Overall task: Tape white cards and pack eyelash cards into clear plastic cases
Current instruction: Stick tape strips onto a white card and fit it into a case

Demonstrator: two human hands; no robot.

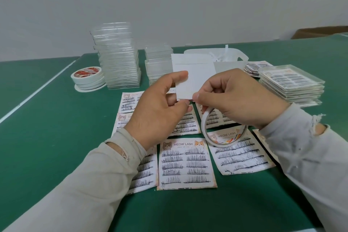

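The white card point(190, 79) is pinched upright by the left hand point(160, 107) at its left edge; its lower edge is pinched by the right hand point(235, 98), from which the tape roll point(222, 133) hangs just below, nearer than the card.

White card point(192, 79), green table point(56, 137), cat-printed eyelash cards point(186, 164).

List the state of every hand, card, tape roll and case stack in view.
left hand: pinches white card
right hand: pinches tape end at the card's lower edge
white card: held upright
tape roll: hanging, partly unrolled
spare tape rolls: stacked
empty cases: stacked
packed cases: stacked
eyelash cards: flat, unpacked
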